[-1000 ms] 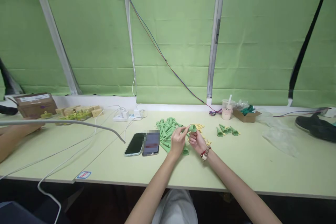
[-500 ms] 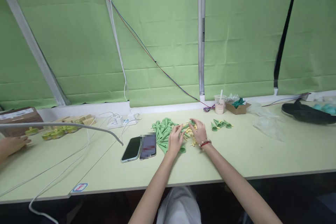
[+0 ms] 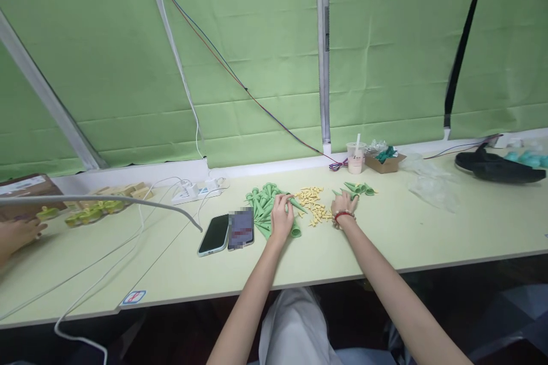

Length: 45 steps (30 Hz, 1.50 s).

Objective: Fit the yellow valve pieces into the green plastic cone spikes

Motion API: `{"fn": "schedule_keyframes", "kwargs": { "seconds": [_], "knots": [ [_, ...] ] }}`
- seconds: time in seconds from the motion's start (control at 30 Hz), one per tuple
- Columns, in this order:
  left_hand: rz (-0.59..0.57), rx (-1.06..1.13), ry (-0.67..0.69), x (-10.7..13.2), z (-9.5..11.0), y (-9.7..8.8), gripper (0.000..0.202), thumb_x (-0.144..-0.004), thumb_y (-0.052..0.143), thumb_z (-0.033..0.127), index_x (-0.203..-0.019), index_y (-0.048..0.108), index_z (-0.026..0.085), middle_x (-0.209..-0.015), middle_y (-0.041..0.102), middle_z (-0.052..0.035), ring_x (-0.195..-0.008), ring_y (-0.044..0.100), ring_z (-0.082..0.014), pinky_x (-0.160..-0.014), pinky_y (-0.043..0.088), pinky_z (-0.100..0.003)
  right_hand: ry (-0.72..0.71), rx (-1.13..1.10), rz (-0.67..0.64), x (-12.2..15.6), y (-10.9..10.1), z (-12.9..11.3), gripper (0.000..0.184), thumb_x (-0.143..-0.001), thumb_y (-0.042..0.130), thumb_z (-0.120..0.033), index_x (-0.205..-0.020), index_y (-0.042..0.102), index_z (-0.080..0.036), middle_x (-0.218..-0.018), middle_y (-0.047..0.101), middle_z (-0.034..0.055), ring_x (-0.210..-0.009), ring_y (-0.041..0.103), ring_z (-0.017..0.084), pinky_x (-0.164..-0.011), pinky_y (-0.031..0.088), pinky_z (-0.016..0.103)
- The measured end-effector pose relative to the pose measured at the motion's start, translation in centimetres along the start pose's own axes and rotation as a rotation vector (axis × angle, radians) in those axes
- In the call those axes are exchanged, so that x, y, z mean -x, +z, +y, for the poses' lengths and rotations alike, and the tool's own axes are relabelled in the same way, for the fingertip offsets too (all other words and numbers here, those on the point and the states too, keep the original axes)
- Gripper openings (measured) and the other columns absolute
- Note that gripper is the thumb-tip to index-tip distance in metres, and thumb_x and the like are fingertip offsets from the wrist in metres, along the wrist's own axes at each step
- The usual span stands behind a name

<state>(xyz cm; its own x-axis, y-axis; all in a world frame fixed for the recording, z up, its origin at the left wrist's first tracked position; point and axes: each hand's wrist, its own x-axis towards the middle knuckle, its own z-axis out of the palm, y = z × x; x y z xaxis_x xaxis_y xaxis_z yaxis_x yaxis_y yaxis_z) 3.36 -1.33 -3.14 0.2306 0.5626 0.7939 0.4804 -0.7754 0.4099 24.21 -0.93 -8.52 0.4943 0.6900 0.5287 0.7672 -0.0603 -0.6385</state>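
Note:
My left hand (image 3: 282, 218) is closed on a green plastic cone (image 3: 297, 204), whose narrow end points right over the yellow pieces. It rests against the right side of a heap of green cones (image 3: 262, 205). Small yellow plastic pieces (image 3: 315, 205) lie scattered between my two hands. Further right, my right hand (image 3: 343, 204), with a bracelet at the wrist, is lowered to the table with its fingers curled on a green cone, mostly hidden beneath them. Just beyond its fingers lies a small group of green cones (image 3: 363, 189), some with yellow tips.
Two phones (image 3: 214, 235) lie left of the heap. Behind are a power strip (image 3: 197, 194), a drink cup (image 3: 355, 158) and a small cardboard box (image 3: 383, 164). A plastic bag (image 3: 432, 191) and black object (image 3: 499, 166) lie right. Another person's hand (image 3: 21, 234) is far left.
My right hand has moved right, from beside my left hand to the small group of cones. My left hand has stayed by the heap and now holds a cone. The view has tilted slightly.

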Motion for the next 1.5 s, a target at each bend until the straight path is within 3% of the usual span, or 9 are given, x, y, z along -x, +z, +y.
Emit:
{"fn": "schedule_keyframes", "kwargs": {
  "seconds": [0.1, 0.17, 0.27, 0.4, 0.7, 0.93, 1.2, 1.37, 1.5],
  "knots": [
    [-0.006, -0.013, 0.009, 0.0, 0.0, 0.0, 0.024, -0.082, 0.036, 0.012, -0.094, 0.056, 0.018, -0.093, 0.051, -0.0071, -0.088, 0.053, -0.0168, -0.074, 0.043, -0.028, 0.062, 0.101, 0.054, 0.1, -0.4, -1.7, 0.029, -0.074, 0.048, -0.016, -0.099, 0.061, -0.013, -0.122, 0.045, 0.0199, -0.121, 0.029, 0.034, -0.097, 0.006, 0.057],
    [-0.014, -0.013, 0.016, 0.0, 0.0, 0.1, 0.024, -0.082, 0.036, 0.011, -0.093, 0.056, 0.018, -0.091, 0.051, -0.0065, -0.086, 0.054, -0.0163, -0.073, 0.043, -0.027, -0.034, 0.091, 0.032, 0.4, -0.6, -3.3, 0.032, -0.08, 0.044, -0.024, -0.107, 0.057, -0.014, -0.122, 0.048, 0.017, -0.117, 0.036, 0.028, -0.1, 0.014, 0.048],
    [-0.036, -0.011, 0.023, -0.1, -0.1, 0.1, 0.023, -0.081, 0.036, 0.011, -0.091, 0.056, 0.018, -0.089, 0.051, -0.0057, -0.084, 0.054, -0.0155, -0.071, 0.043, -0.026, -0.278, -0.065, -0.135, 1.4, -0.3, -5.7, 0.031, -0.083, 0.042, -0.029, -0.108, 0.057, -0.02, -0.113, 0.056, 0.0083, -0.108, 0.047, 0.019, -0.096, 0.027, 0.036],
    [-0.059, 0.001, 0.027, 0.0, -0.2, 0.4, 0.023, -0.081, 0.036, 0.01, -0.089, 0.056, 0.018, -0.09, 0.052, -0.005, -0.082, 0.054, -0.0138, -0.07, 0.043, -0.025, -0.389, -0.019, -0.438, 3.4, 1.0, -7.3, 0.026, -0.08, 0.047, -0.03, -0.101, 0.061, -0.024, -0.119, 0.054, 0.0076, -0.113, 0.044, 0.02, -0.097, 0.023, 0.04],
    [-0.108, -0.018, 0.008, 0.1, -0.2, 0.6, 0.024, -0.08, 0.037, 0.01, -0.089, 0.058, 0.018, -0.089, 0.055, -0.0047, -0.081, 0.055, -0.0144, -0.068, 0.042, -0.025, -0.223, 0.01, -0.403, 3.2, 0.8, -7.3, 0.015, -0.072, 0.055, -0.023, -0.081, 0.067, -0.021, -0.108, 0.06, 0.008, -0.105, 0.049, 0.023, -0.09, 0.028, 0.039],
    [-0.092, -0.074, -0.02, 0.2, -0.2, 0.8, 0.022, -0.081, 0.039, 0.015, -0.092, 0.058, 0.019, -0.089, 0.057, -0.0043, -0.073, 0.055, -0.0137, -0.062, 0.04, -0.023, -0.086, -0.186, -0.349, 3.0, 1.1, -6.7, 0.014, -0.066, 0.057, -0.015, -0.067, 0.067, -0.024, -0.072, 0.067, 0.0006, -0.074, 0.059, 0.018, -0.08, 0.038, 0.035],
    [-0.139, -0.055, -0.177, 0.0, 0.4, 0.5, 0.038, -0.084, 0.039, 0.036, -0.062, 0.064, 0.019, -0.07, 0.064, -0.0044, -0.075, 0.057, -0.0179, -0.062, 0.04, -0.027, 0.072, -0.583, -0.211, 2.0, 0.8, -7.0, 0.021, -0.073, 0.053, -0.026, -0.092, 0.061, -0.018, -0.094, 0.065, 0.0055, -0.08, 0.061, 0.013, -0.07, 0.047, 0.027],
    [-0.137, 0.211, -0.278, -0.2, 0.1, 0.7, 0.037, -0.082, 0.042, 0.043, -0.104, 0.057, 0.016, -0.087, 0.065, -0.0064, -0.071, 0.059, -0.0159, -0.066, 0.044, -0.028, 0.094, -0.948, -0.422, 1.9, 0.1, -7.8, 0.033, -0.062, 0.065, -0.035, -0.09, 0.064, -0.017, -0.087, 0.068, 0.0057, -0.077, 0.063, 0.014, -0.067, 0.049, 0.027],
    [-0.013, 0.272, -0.344, -0.5, -0.1, 0.9, 0.028, -0.08, 0.047, 0.04, -0.081, 0.057, 0.014, -0.072, 0.062, -0.0051, -0.068, 0.057, -0.0159, -0.064, 0.043, -0.028, 0.068, -0.898, -0.44, 2.2, 0.4, -7.8, 0.024, -0.06, 0.067, -0.032, -0.079, 0.066, -0.017, -0.082, 0.068, 0.0051, -0.077, 0.062, 0.015, -0.074, 0.049, 0.031]
  ]
}}
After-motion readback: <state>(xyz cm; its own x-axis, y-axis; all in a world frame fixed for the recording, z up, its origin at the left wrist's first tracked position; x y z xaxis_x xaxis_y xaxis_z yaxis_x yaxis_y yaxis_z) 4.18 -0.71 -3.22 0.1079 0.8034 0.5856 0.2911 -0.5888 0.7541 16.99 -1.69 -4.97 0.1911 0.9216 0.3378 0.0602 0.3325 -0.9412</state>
